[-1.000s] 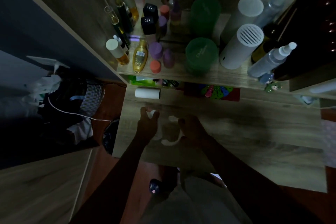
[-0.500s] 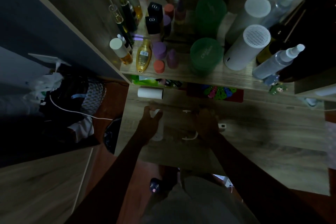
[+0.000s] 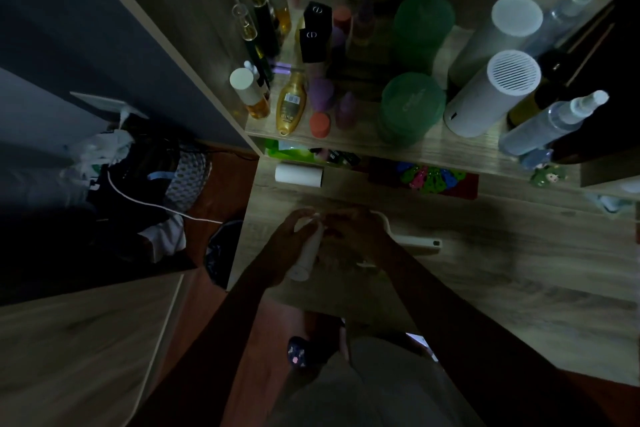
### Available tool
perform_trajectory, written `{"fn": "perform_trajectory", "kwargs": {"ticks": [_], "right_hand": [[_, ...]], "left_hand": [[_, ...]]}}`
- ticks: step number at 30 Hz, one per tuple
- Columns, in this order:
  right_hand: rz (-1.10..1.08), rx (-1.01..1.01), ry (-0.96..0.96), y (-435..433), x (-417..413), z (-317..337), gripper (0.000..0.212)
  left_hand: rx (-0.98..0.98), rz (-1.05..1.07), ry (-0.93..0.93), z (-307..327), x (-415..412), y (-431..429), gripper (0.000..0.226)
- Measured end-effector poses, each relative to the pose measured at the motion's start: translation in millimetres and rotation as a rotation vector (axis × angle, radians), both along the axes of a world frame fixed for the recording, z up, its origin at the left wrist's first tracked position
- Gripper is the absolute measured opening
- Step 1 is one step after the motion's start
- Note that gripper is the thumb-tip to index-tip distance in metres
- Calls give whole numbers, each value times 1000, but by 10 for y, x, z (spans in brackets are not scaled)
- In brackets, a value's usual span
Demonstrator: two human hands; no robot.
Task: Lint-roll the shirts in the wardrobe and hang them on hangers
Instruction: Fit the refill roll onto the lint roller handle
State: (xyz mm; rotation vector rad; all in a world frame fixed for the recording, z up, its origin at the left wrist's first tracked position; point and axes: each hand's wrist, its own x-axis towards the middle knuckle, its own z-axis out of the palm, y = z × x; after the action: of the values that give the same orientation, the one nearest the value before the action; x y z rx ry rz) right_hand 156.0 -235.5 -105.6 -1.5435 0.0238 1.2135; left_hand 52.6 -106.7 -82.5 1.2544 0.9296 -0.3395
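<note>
The room is dim. My left hand (image 3: pixel 289 241) grips a white lint roll (image 3: pixel 306 258) that slants down toward me over the wooden table (image 3: pixel 502 288). My right hand (image 3: pixel 360 236) is closed at the roll's upper end, on the white lint roller handle (image 3: pixel 417 242), whose grip sticks out to the right and lies on the table. A spare white roll (image 3: pixel 299 175) lies at the table's back left, under the shelf. No shirt or hanger shows in this view.
The shelf (image 3: pixel 433 146) above the table carries several bottles, two green tubs (image 3: pixel 412 107), white cylinders (image 3: pixel 491 94) and spray bottles (image 3: pixel 550 123). A pile of bags and clothes (image 3: pixel 138 191) with a white cable sits on the floor at left. A wooden panel (image 3: pixel 79 350) stands at lower left.
Both hands came together at the top of the roll. The handle, which hung below my right hand, now lies on the table pointing right.
</note>
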Motion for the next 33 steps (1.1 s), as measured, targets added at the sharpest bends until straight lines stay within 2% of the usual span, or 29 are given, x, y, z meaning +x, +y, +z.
{"fn": "perform_trajectory", "kwargs": {"ticks": [4,7,9,11,13,17,21,24,25,26,27,29,30,32,33], "right_hand": [[23,-46,-27,21,23,-76,19],[148,-230,-306,28,100,-195,27],[191,-354,-466,32,155,-351,42],[250,-446,-626,29,194,-569,49],[281,-536,-759,70,213,-379,49],[335,-487,-867,127,220,-304,25],[304,-468,-905,79,144,-395,31],[227,-484,-1074,35,59,-293,23],[168,-435,-1097,23,33,-246,23],[87,-343,-1012,18,-6,-177,22],[19,-244,-841,17,-50,-124,20],[5,-86,-466,9,-138,-61,18],[9,-16,-366,9,-192,-27,18],[45,57,-322,13,-309,-13,34],[75,54,-362,14,-362,-12,44]], "left_hand": [[3,19,8,-4,-29,15,20],[49,74,32,-65,-17,20,28],[75,143,65,-136,-11,40,21],[23,235,114,-184,-3,79,24],[-82,336,167,-98,0,78,31],[-119,445,197,-52,-16,73,33],[-90,534,114,-44,-11,83,36],[-18,558,27,11,-17,111,26],[1,559,0,14,-23,125,25],[21,565,-9,22,-26,135,23],[42,578,-9,38,-21,141,22],[67,620,-23,48,-11,149,23],[86,632,-39,63,-3,148,24],[125,644,-67,96,13,132,27],[144,649,-74,105,21,120,28]]}}
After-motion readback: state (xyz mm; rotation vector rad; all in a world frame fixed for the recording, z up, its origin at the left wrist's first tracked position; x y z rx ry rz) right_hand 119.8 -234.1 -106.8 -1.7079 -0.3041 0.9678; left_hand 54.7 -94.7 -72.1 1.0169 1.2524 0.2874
